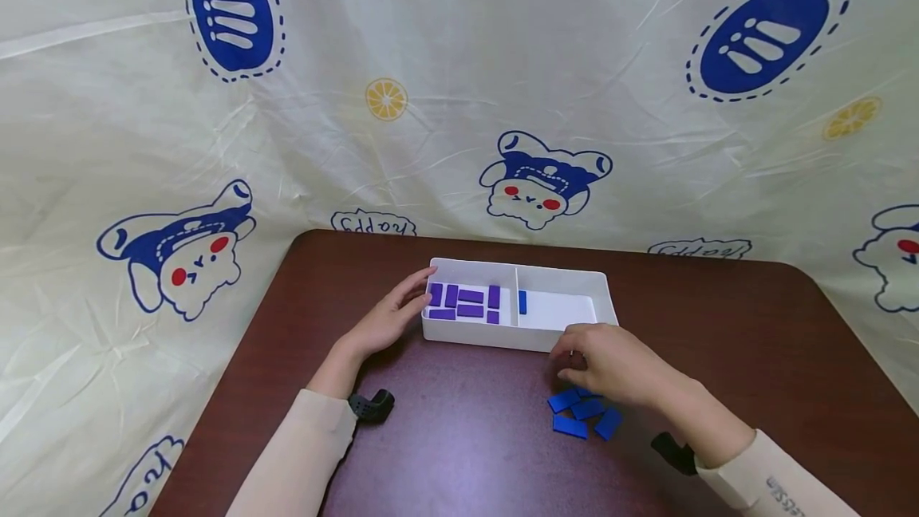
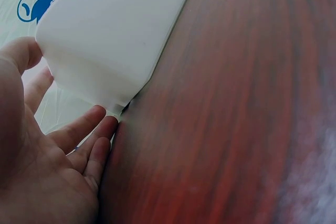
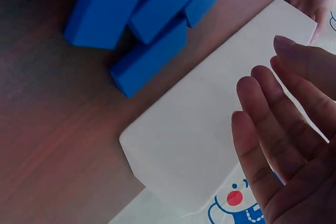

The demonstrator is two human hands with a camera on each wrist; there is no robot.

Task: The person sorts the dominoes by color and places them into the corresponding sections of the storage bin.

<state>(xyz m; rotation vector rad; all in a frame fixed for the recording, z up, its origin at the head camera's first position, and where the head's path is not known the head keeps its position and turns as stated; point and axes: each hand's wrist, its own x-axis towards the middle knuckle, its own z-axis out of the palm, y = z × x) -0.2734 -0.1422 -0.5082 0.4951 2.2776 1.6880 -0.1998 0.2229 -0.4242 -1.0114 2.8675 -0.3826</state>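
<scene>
White box (image 1: 495, 335): at the centre of the head frame, on the table (image 1: 452, 429), split into two compartments by a thin divider (image 1: 517, 297).
Purple blocks (image 1: 470, 310): seven show in the box's left compartment, lying flat, some lengthwise and some crosswise.
Single blue block (image 1: 522, 302): in the right compartment, next to the divider, its long side running along it.
Loose blue blocks (image 1: 570, 427): at least five in a cluster on the table, lower right of centre in the head frame, in front of the box; some overlap and the far ones are partly hidden by the right hand.
Left hand (image 1: 384, 321): left of centre, at the box's left end; its fingers are spread and slightly bent, fingertips against the box's end in the left wrist view.
Right hand (image 1: 610, 357): right of centre, between the loose blue blocks and the box's front right; its fingers are loosely bent, thumb apart, and they hold nothing in the right wrist view.
Sleeves (image 1: 290, 461): pale, at the lower edge of the head frame.
Backdrop cloth (image 1: 431, 22): whitish, with blue cartoon prints and orange slices, across the upper half.
</scene>
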